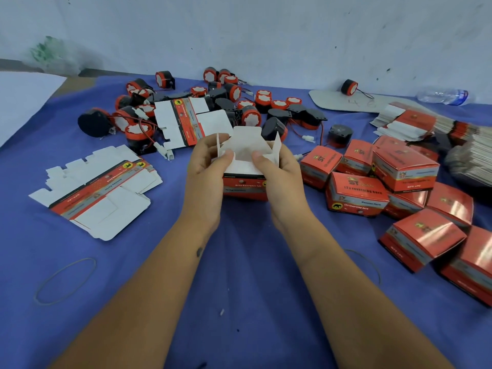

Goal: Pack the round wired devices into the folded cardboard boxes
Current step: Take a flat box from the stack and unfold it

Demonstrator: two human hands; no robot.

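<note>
left hand (206,166) and right hand (277,171) both grip open box (246,166); advise: square walls, keep flaps clear before loading.

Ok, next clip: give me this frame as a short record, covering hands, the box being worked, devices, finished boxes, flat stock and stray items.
left hand: grips the open box's left side
right hand: grips its right side
open box: upright on the blue cloth, top flaps up, no device visible inside
round devices: loose pile behind the box
closed boxes: clustered at right
flat cartons: at left, one on the pile
stray items: rubber band, plastic bottle
</note>
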